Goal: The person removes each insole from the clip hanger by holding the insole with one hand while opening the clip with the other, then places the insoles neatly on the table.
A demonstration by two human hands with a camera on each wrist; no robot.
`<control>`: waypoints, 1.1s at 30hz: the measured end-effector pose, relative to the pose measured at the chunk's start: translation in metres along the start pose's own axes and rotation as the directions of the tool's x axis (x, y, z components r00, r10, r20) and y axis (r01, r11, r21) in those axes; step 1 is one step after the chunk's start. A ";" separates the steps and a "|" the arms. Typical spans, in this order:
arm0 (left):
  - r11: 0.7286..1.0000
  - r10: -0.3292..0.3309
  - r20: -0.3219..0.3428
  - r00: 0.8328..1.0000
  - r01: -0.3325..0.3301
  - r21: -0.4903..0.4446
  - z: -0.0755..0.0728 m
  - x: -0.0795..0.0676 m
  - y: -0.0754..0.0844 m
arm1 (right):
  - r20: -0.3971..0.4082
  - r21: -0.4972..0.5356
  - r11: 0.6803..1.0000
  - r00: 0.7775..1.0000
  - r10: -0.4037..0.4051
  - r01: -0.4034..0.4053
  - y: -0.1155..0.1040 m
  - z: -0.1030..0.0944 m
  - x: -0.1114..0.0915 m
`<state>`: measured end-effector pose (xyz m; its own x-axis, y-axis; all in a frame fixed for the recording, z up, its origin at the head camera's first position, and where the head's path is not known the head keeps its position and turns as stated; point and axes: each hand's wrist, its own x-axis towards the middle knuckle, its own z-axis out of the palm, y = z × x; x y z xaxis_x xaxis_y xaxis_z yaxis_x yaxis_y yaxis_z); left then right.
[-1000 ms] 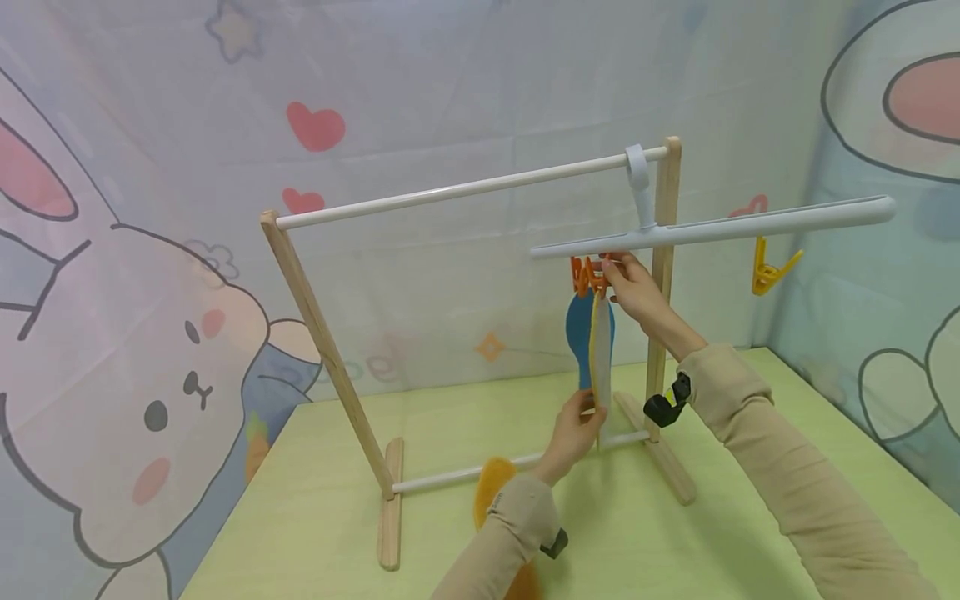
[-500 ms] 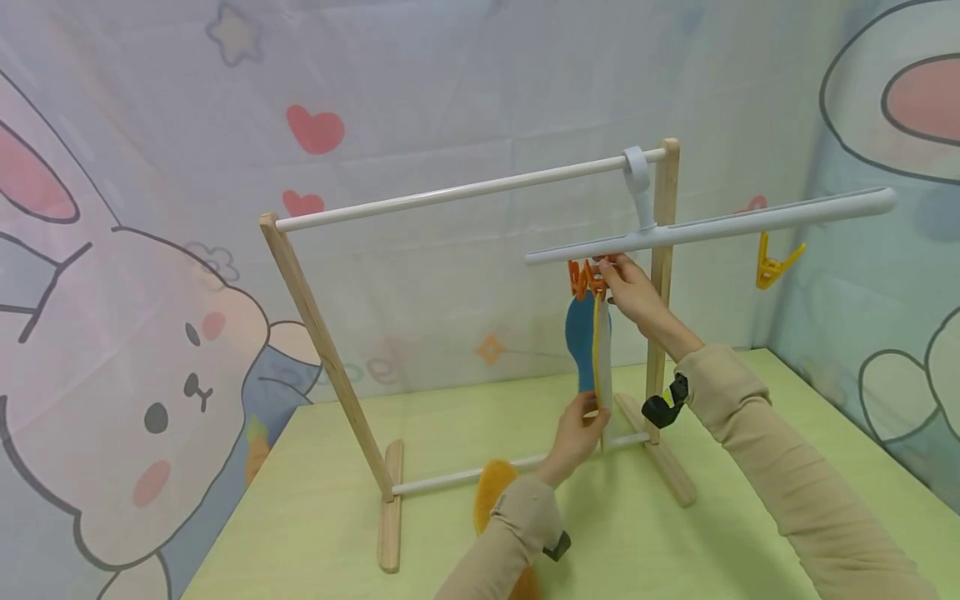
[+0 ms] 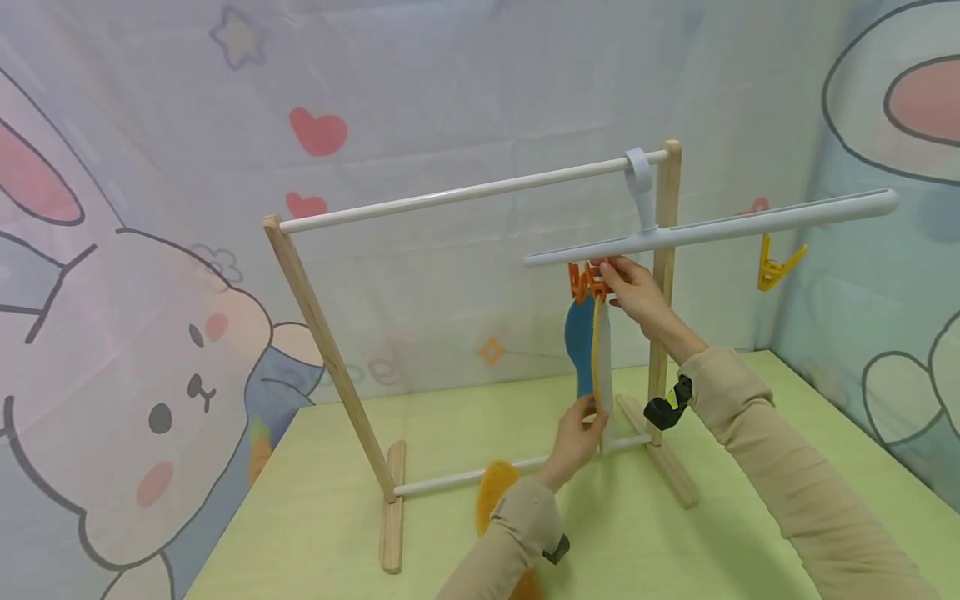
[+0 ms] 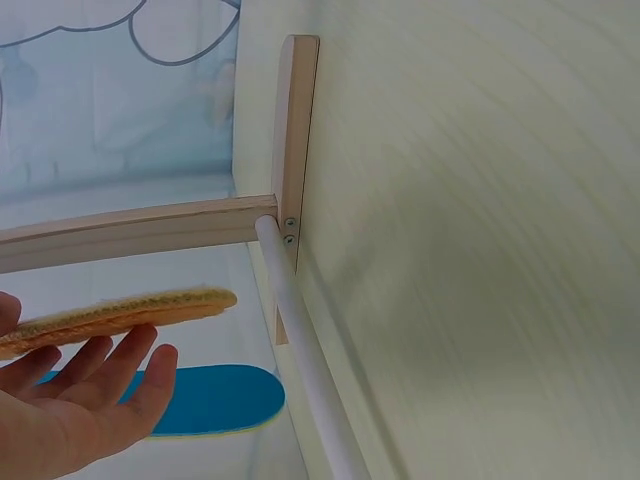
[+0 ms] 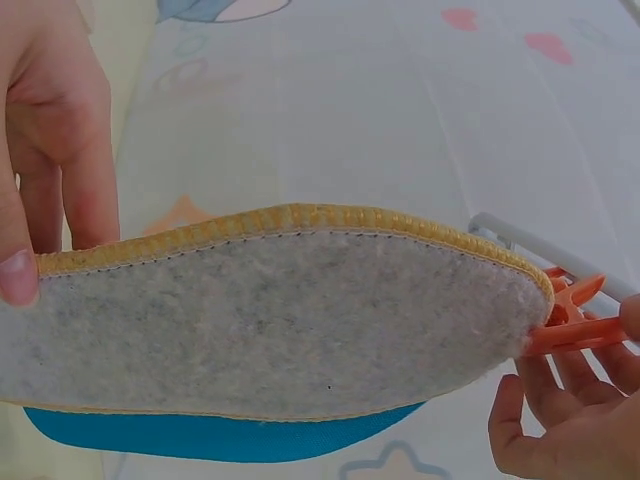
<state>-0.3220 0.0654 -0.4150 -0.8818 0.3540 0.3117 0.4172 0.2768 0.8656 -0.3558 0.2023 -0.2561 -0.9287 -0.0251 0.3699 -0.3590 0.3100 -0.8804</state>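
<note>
Your left hand (image 3: 577,435) pinches grey insole (image 5: 280,325) near lower end; your right hand (image 3: 636,296) grips orange clip (image 3: 597,282) at top end; blue insole (image 3: 579,342) behind.

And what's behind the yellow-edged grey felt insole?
In the right wrist view, part of a smooth blue insole and a pale printed backdrop; the grey insole hides the rest.

From the head, looks forward and down over the table (image 3: 318,525) toward the backdrop (image 3: 450,92), far enough back to take in the whole rack (image 3: 319,332). From the left wrist, looks close past the left hand (image 4: 75,420) at the rack's foot (image 4: 296,120), tipped sideways. From the right wrist, tipped likewise, faces the insole (image 5: 300,320) at close range. Shares left hand and insole between both wrist views.
</note>
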 end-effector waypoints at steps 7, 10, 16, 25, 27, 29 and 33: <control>0.999 0.034 0.013 0.999 -0.034 0.024 0.000 -0.001 0.001 | -0.020 0.068 0.997 0.999 0.039 -0.038 0.000 -0.002 0.003; 0.998 0.058 0.017 0.998 -0.058 0.039 0.001 -0.001 0.001 | -0.020 0.088 0.995 0.999 0.042 -0.040 -0.001 -0.003 0.002; 0.994 0.092 0.020 0.996 -0.093 0.058 0.002 0.000 0.000 | 0.006 0.158 0.986 0.998 0.062 -0.063 -0.001 -0.007 0.000; 0.992 0.106 0.035 0.994 -0.108 0.059 0.000 -0.001 0.004 | 0.053 0.180 0.979 0.995 0.085 -0.093 0.000 -0.013 0.001; 0.990 0.117 0.034 0.993 -0.119 0.069 -0.001 -0.001 0.004 | 0.071 0.163 0.982 0.993 0.089 -0.100 0.001 -0.014 0.001; 0.989 0.121 0.031 0.992 -0.123 0.078 -0.001 -0.001 0.003 | 0.092 0.147 0.983 0.991 0.097 -0.110 0.001 -0.015 0.001; 0.987 0.126 0.026 0.992 -0.128 0.093 -0.001 0.000 0.002 | 0.127 0.126 0.984 0.986 0.110 -0.126 0.003 -0.016 0.002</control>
<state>-0.3212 0.0651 -0.4126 -0.8161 0.4089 0.4083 0.5454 0.3113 0.7782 -0.3572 0.2182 -0.2530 -0.9668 -0.1109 0.2303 -0.2479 0.1885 -0.9503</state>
